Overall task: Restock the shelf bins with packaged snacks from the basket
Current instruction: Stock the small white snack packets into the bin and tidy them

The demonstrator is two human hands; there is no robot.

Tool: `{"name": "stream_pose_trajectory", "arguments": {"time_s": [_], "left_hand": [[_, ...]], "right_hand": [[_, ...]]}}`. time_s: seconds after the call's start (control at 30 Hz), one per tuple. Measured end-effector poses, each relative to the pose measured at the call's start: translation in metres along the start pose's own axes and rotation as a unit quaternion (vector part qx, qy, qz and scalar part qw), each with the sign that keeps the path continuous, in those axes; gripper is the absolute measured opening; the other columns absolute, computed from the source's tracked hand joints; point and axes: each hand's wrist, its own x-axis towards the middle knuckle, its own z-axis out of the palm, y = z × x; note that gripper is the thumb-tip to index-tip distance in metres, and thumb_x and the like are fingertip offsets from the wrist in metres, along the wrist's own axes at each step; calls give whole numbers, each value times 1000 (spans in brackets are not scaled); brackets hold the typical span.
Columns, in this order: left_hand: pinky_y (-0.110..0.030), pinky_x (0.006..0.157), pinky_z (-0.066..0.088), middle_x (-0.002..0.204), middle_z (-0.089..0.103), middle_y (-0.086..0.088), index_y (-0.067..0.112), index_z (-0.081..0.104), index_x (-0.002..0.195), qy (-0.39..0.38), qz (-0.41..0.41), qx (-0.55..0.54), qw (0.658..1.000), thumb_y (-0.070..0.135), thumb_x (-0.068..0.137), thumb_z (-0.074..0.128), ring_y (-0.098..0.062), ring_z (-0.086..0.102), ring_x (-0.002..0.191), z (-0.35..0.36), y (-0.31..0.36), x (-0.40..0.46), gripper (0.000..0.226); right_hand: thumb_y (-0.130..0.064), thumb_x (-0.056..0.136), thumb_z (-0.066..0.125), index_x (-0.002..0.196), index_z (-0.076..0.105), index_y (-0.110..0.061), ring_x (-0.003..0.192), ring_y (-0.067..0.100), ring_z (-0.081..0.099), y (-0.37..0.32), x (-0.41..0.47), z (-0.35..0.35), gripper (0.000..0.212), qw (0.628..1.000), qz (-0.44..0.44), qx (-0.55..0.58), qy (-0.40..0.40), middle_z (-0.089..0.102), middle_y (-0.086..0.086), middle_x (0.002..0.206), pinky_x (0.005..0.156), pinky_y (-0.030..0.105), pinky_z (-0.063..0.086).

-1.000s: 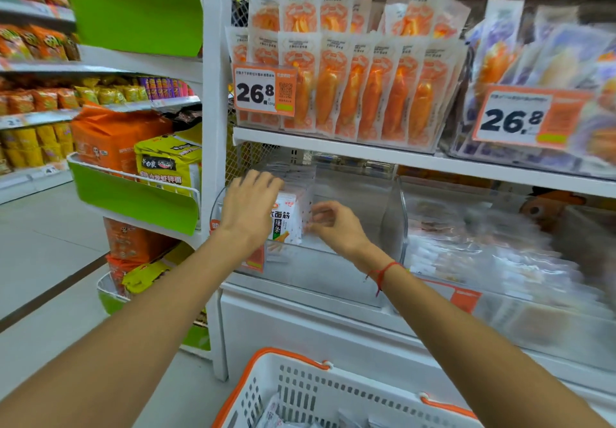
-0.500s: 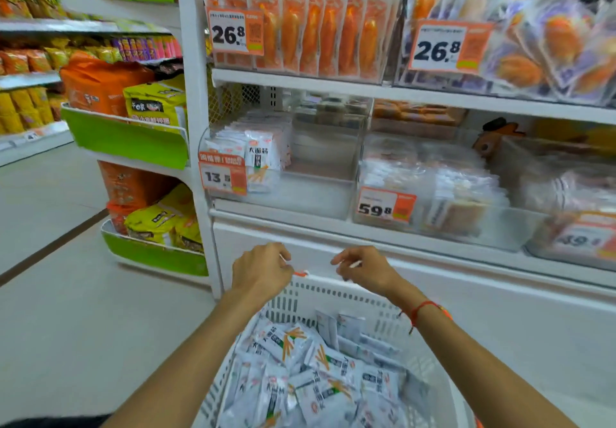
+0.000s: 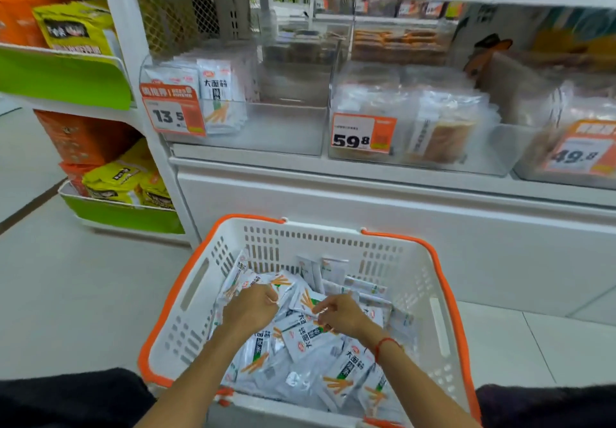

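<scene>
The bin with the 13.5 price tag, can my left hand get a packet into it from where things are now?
Probably yes. The bin is open-topped, its right part is bare, and nothing stands between it and the left hand, which is down in the basket among the packets.

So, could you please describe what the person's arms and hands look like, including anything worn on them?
Both forearms are bare, with no sleeves or gloves in view. The left hand wears nothing visible. The right hand has a thin red string bracelet at the wrist. No rings or watch can be seen.
</scene>
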Motion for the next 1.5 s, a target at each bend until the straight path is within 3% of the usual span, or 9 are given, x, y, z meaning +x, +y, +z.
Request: {"name": "stream_pose_trajectory", "arguments": {"time_s": [0.1, 0.23, 0.43, 0.63, 1.0, 1.17, 1.3, 1.37, 1.5], "left_hand": [[-31, 87, 51, 119, 63, 2, 23, 61, 115, -18, -29, -28, 999, 19, 92, 52, -20, 62, 99, 22, -19, 21, 25], [-33, 93, 48, 122, 61, -1, 22, 61, 116, -71, -47, -56, 995, 20, 94, 51, -21, 59, 107, 52, -35, 47, 25], [-30, 100, 38, 145, 42, -5, 17, 44, 140, -31, 46, -67, 996, 9, 98, 42, -24, 45, 128, 82, -15, 74, 43], [-33, 112, 24, 155, 21, 3, 19, 22, 150, -57, 164, 146, 974, 22, 99, 43, -18, 16, 144, 101, 5, 102, 55], [-32, 104, 30, 129, 44, -2, 18, 40, 131, 16, 164, 335, 928, 36, 81, 69, -21, 39, 123, 104, 9, 86, 61], [-34, 99, 38, 118, 60, -5, 7, 33, 134, 34, 19, 240, 970, 40, 79, 70, -22, 55, 113, 90, 21, 71, 74], [-38, 98, 42, 136, 49, -11, 9, 36, 138, -34, -108, 21, 993, 53, 78, 68, -29, 47, 125, 76, -2, 59, 81], [-41, 107, 34, 152, 31, -13, 8, 25, 147, -68, -168, -156, 971, 63, 82, 56, -31, 33, 137, 69, -11, 51, 91], [-37, 101, 38, 136, 46, -13, 5, 44, 135, -61, -166, -340, 924, 40, 102, 31, -28, 48, 122, 62, -21, 41, 50]], "right_hand": [[-10, 92, 53, 79, 65, -22, 74, 16, 53, 24, 24, 19, 21, 998, 36, -54, 27, 65, 19, 115, 73, 31, 51], [-13, 93, 48, 120, 56, -8, 73, 17, 50, 49, 43, 38, 29, 991, 75, -95, 48, 57, 12, 107, 65, 27, 42], [-4, 90, 45, 146, 26, -15, 140, 29, 24, 73, 63, 54, 60, 955, 23, -269, 127, 21, 7, 155, 109, 39, 34], [-5, 95, 42, 149, 28, -25, 145, 23, 16, 94, 71, 42, 59, 977, 22, -206, 40, 16, 3, 158, 115, 34, 24], [-3, 95, 40, 148, 29, -24, 146, 18, 10, 96, 45, 30, 58, 968, -31, -241, -59, 10, -4, 159, 116, 32, 19], [3, 87, 48, 135, 41, -12, 124, 23, 42, 80, 39, 33, 51, 955, -61, -260, 126, 40, 4, 137, 97, 28, 38], [4, 88, 45, 136, 43, -15, 131, 24, 35, 82, 41, 34, 52, 911, -115, -395, 17, 40, 4, 143, 103, 33, 31], [1, 90, 44, 147, 29, -18, 140, 23, 24, 88, 45, 44, 62, 885, -126, -446, -47, 26, 1, 154, 112, 37, 22], [-3, 85, 53, 140, 40, -18, 128, 30, 37, 88, 46, 51, 58, 848, -167, -502, -2, 41, 10, 139, 110, 43, 26]]}}
